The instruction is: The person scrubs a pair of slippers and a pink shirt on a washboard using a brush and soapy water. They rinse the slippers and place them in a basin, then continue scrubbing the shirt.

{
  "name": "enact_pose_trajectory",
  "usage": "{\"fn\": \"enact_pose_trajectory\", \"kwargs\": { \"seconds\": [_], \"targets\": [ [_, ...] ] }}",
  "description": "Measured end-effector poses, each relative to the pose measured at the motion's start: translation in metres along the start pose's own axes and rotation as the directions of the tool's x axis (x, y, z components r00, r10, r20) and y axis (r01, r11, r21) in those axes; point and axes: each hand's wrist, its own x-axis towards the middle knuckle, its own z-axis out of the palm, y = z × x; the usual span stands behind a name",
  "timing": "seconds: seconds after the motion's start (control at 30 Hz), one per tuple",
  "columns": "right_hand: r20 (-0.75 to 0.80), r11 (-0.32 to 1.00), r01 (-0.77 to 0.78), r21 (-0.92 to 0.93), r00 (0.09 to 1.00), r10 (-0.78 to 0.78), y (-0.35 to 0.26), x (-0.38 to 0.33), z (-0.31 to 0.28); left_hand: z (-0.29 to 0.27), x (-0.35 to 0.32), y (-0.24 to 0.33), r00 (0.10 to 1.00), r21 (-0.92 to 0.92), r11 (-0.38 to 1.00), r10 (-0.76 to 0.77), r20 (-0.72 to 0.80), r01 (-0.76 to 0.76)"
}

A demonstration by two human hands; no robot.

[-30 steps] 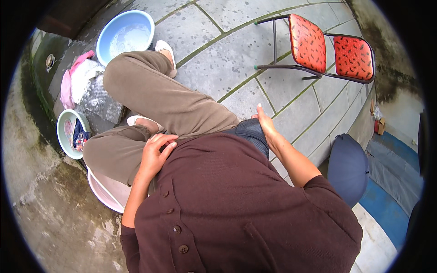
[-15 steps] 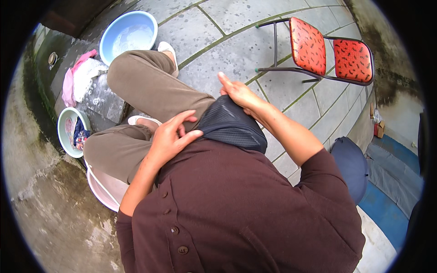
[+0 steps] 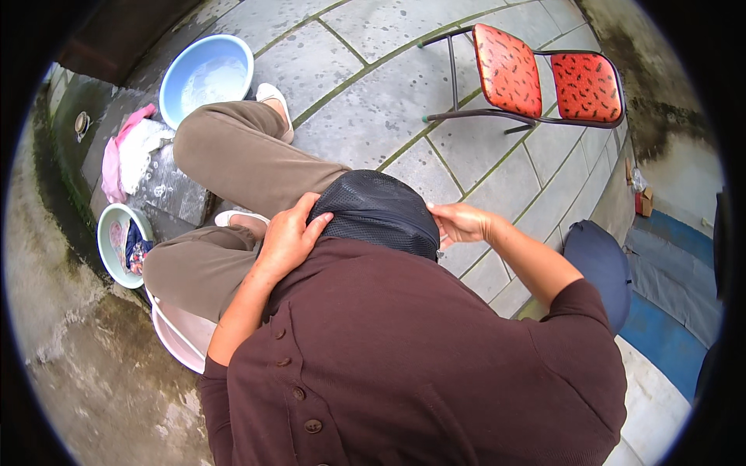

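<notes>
A black mesh fabric piece (image 3: 377,210) sits bunched against the chest of my brown buttoned shirt (image 3: 404,357). My left hand (image 3: 287,237) grips its left side, fingers spread over the mesh. At its right edge, my right hand (image 3: 458,224) pinches the fabric. Below the hands my legs in tan trousers (image 3: 233,167) are bent, feet in pale shoes on the paving.
A blue basin of water (image 3: 206,74) stands at the far left, with pink and white laundry (image 3: 128,151) on a wet slab. A small basin with clothes (image 3: 120,245) and a pink basin (image 3: 179,338) lie near my legs. A red folding chair (image 3: 536,78) and a dark blue cushion (image 3: 598,264) stand to the right.
Both hands have risen from my lap, bringing the black mesh piece up against my chest. My right hand came in from the side and took hold of its edge.
</notes>
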Motion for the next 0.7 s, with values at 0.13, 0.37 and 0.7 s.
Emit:
{"fn": "enact_pose_trajectory", "kwargs": {
  "seconds": [0.13,0.37,0.7],
  "targets": [
    [-0.208,0.949,0.309,0.065,0.934,-0.290,0.032,0.001,0.029,-0.003,-0.005,-0.003,1.000,-0.073,0.997,-0.016,0.006,0.016],
    [-0.361,0.797,0.603,-0.035,0.736,-0.573,-0.032,0.019,0.097,-0.030,-0.054,-0.025,0.977,-0.438,0.881,-0.212,-0.021,0.182],
    [-0.239,0.850,0.514,-0.117,0.816,-0.526,-0.090,0.043,0.151,-0.018,-0.114,-0.059,0.948,-0.519,0.841,-0.274,-0.161,0.155]
  ]
}}
